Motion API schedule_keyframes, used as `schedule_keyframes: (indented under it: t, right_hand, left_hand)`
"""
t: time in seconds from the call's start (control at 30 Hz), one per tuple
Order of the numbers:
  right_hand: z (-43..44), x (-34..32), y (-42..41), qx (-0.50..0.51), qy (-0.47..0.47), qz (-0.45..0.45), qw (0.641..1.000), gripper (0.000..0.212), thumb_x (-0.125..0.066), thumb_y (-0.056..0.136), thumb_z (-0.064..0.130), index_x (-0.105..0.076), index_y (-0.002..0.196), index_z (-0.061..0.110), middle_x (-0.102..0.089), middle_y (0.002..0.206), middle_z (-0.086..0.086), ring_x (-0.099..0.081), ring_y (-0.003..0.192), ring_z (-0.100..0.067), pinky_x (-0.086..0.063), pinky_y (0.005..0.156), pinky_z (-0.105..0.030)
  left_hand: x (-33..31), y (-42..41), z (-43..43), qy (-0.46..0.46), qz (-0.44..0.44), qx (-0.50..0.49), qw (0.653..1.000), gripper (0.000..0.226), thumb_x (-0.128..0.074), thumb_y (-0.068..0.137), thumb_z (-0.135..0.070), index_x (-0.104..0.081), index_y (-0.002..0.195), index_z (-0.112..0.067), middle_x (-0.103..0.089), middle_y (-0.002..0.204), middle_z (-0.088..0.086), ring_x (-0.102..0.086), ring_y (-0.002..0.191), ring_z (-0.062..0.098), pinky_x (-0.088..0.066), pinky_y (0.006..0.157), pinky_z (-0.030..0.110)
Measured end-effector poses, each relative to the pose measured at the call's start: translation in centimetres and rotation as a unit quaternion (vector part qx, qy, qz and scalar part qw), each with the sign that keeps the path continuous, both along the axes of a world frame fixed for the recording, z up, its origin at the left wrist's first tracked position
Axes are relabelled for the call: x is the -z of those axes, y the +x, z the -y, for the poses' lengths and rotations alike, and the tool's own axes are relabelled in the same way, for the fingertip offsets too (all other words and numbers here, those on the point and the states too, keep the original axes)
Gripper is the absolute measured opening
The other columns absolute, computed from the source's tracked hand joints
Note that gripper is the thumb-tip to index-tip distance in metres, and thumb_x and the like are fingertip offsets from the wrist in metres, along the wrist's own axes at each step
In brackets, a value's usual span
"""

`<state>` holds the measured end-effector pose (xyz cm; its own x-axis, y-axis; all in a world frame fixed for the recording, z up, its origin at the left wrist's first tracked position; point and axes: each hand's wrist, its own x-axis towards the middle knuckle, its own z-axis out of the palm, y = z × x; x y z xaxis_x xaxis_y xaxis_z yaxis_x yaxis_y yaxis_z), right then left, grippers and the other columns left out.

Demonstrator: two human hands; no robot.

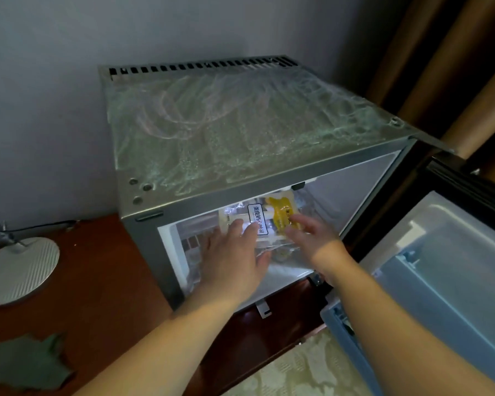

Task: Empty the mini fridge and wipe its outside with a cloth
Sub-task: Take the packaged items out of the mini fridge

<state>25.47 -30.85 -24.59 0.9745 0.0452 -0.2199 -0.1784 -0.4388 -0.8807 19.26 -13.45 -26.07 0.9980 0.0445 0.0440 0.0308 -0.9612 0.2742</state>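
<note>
Packet [265, 217] in mini fridge [240, 132], left hand [232, 252] fingers atop, right hand [312, 238] touching

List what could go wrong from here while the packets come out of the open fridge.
1. The clear plastic food packet with yellow print lies under flat fingers of the left hand and right hand; without a firm grip it may slip and fall.
2. The open door of the silver mini fridge stands close beside the right forearm; pulling back could knock it.
</note>
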Motion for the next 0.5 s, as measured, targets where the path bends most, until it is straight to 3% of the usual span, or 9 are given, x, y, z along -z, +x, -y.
schedule_keyframes:
  t: [0.13, 0.23, 0.3, 0.4, 0.5]
  right_hand:
    - [0.1, 0.0, 0.1, 0.018, 0.011, 0.023, 1.000, 0.035, -0.071, 0.093, 0.027, -0.068, 0.128, 0.023, -0.065, 0.129, 0.004, -0.062, 0.111, -0.011, -0.043, 0.081, -0.018]
    - [0.8, -0.7, -0.7, 0.042, 0.036, 0.050, 0.997, 0.035, -0.073, 0.091, 0.022, -0.067, 0.126, 0.024, -0.068, 0.113, 0.008, -0.065, 0.089, 0.007, -0.044, 0.067, -0.004]
    - [1.8, -1.3, -1.5, 0.042, 0.046, 0.063, 0.996, 0.037, -0.075, 0.090, 0.022, -0.067, 0.125, 0.027, -0.067, 0.109, 0.015, -0.062, 0.085, 0.016, -0.042, 0.066, 0.001]
    - [3.1, -2.2, -3.5, 0.031, 0.053, 0.079, 0.995, 0.043, -0.078, 0.087, 0.025, -0.066, 0.129, 0.029, -0.068, 0.119, 0.013, -0.065, 0.103, 0.002, -0.050, 0.086, -0.013]
    - [4.5, -2.4, -5.9, 0.008, 0.059, 0.078, 0.995, 0.051, -0.080, 0.084, 0.026, -0.064, 0.132, 0.032, -0.069, 0.120, 0.014, -0.065, 0.105, -0.002, -0.054, 0.096, -0.031]
  left_hand:
    - [0.1, 0.3, -0.2, -0.044, 0.054, 0.020, 0.997, 0.050, -0.051, 0.090, -0.055, -0.052, 0.131, -0.026, -0.055, 0.124, -0.002, -0.054, 0.114, 0.028, -0.043, 0.098, 0.046]
    - [-0.1, 0.1, -0.1, -0.101, 0.095, 0.038, 0.990, 0.051, -0.065, 0.088, -0.045, -0.056, 0.132, -0.020, -0.055, 0.130, 0.001, -0.049, 0.122, 0.026, -0.041, 0.106, 0.042]
    - [-0.8, -0.4, 0.1, -0.131, 0.103, 0.052, 0.985, 0.053, -0.065, 0.090, -0.043, -0.054, 0.138, -0.022, -0.050, 0.138, -0.002, -0.042, 0.130, 0.020, -0.034, 0.111, 0.035]
    - [-1.8, -2.0, 0.7, -0.152, 0.110, 0.072, 0.980, 0.051, -0.066, 0.092, -0.039, -0.053, 0.139, -0.024, -0.046, 0.137, -0.009, -0.039, 0.129, 0.012, -0.030, 0.107, 0.024]
    - [-2.1, -4.7, 1.4, -0.160, 0.132, 0.085, 0.975, 0.049, -0.070, 0.090, -0.035, -0.058, 0.135, -0.021, -0.049, 0.135, -0.009, -0.041, 0.127, 0.010, -0.030, 0.108, 0.022]
